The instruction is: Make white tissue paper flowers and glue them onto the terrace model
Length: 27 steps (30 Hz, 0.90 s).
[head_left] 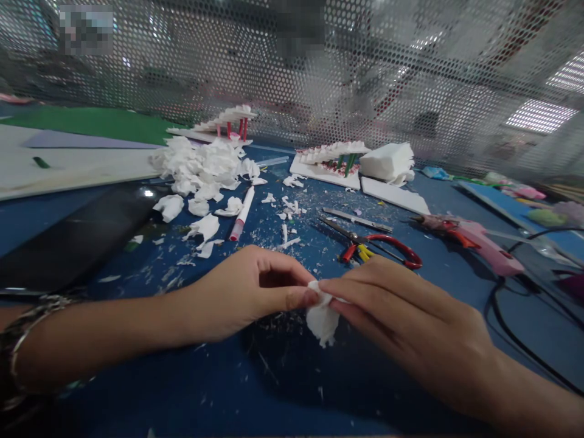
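Both my hands meet low over the blue table (255, 389) and pinch one small crumpled piece of white tissue (322, 320). My left hand (246, 292) comes in from the left with thumb and fingers closed on its upper edge. My right hand (401, 316) comes in from the right and grips the same edge with its fingertips. The tissue hangs down between them. A bracelet sits on my left wrist.
A heap of crumpled white tissue pieces (201, 167) lies at the back left, a red-capped marker (241, 214) beside it. Red-handled pliers (383, 246), a pink glue gun (479, 240) with black cable, white foam models (333, 159) and a mesh screen (319, 73) stand behind.
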### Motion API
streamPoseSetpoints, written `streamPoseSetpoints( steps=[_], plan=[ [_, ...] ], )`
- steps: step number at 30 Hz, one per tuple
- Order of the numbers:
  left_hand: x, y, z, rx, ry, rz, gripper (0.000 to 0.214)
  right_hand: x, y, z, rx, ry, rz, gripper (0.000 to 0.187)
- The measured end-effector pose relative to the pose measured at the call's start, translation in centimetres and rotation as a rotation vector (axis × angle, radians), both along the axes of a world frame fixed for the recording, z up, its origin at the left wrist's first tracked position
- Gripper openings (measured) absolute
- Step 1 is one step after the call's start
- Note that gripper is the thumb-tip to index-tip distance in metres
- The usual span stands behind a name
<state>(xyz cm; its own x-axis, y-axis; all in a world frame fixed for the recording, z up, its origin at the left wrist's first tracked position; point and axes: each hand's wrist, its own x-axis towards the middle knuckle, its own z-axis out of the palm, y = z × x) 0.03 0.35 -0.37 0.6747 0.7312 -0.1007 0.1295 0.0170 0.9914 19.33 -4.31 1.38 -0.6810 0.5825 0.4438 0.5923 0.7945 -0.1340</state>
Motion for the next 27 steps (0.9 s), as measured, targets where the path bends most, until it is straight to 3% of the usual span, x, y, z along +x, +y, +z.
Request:
streamPoseSetpoints(
  steps=[6,14,23,27],
  plan=[
    [0.0,0.0,-0.1,-0.022,-0.017,-0.045,0.007,0.0,-0.1,0.5,0.08,-0.014,0.017,0.017],
    [0.2,-0.3,0.0,0.04,0.018,-0.016,0.007,-0.4,0.6,-0.1,0.074,0.041,0.032,0.012],
    [0.4,-0.9,-0.4,0.265,0.053,0.01,0.015,-0.6,1.0,-0.6,0.033,0.113,-0.033,0.005],
    [0.5,-1.1,-0.2,0.288,0.043,-0.018,0.013,-0.7,0.7,-0.7,-0.006,0.188,-0.035,0.007]
  ],
)
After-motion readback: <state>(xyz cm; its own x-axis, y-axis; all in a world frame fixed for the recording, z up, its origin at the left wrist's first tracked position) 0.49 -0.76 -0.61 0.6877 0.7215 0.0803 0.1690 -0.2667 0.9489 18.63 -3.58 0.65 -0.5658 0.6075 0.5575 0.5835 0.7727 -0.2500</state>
